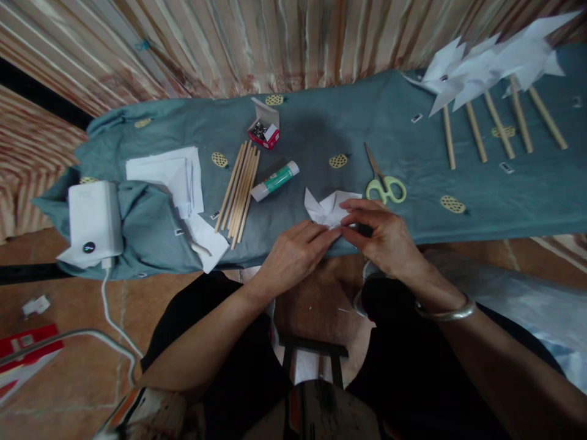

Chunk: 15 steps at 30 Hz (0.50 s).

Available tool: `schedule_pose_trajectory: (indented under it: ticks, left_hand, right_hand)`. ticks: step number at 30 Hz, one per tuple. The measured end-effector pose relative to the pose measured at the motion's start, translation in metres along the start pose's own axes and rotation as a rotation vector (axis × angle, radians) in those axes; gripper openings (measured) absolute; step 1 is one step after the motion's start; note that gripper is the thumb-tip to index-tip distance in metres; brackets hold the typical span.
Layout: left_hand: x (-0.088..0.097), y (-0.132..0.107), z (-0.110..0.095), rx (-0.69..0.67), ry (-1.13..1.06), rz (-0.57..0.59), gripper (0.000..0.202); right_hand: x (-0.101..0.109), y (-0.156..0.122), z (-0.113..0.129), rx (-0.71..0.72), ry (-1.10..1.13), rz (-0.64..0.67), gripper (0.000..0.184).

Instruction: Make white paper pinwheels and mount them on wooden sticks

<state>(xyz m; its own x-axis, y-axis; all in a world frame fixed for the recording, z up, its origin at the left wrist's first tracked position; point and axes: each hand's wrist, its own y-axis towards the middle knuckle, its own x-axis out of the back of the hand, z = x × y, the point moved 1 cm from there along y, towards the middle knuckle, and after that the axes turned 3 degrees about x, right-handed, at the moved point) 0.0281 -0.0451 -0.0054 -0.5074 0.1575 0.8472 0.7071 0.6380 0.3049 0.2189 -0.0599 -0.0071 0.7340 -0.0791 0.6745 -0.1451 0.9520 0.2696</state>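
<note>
White paper [326, 208], teal cloth [316, 125] with yellow motifs [339, 161], pineapples perhaps.

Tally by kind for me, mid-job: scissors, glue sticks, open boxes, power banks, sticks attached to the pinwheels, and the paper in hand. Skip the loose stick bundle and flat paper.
Scissors: 1
Glue stick: 1
Open red box: 1
White power bank: 1
Pinwheel sticks: 5
Folded white paper in the left hand and right hand: 1
Total: 10
</note>
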Motion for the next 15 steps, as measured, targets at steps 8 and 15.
schedule_pose_trajectory:
  ticks: [8,15]
  left_hand:
    - [-0.0052,0.0017,0.0066,0.063,-0.174,-0.052,0.019]
    - [-0.0022,0.0045,0.0073,0.114,-0.268,-0.038,0.019]
  right_hand:
    - [-0.0017,-0.0009,0.0034,-0.040,-0.066,-0.020,0.007]
    - [-0.0013,-0.0024,0.0038,-0.061,-0.070,-0.013,0.006]
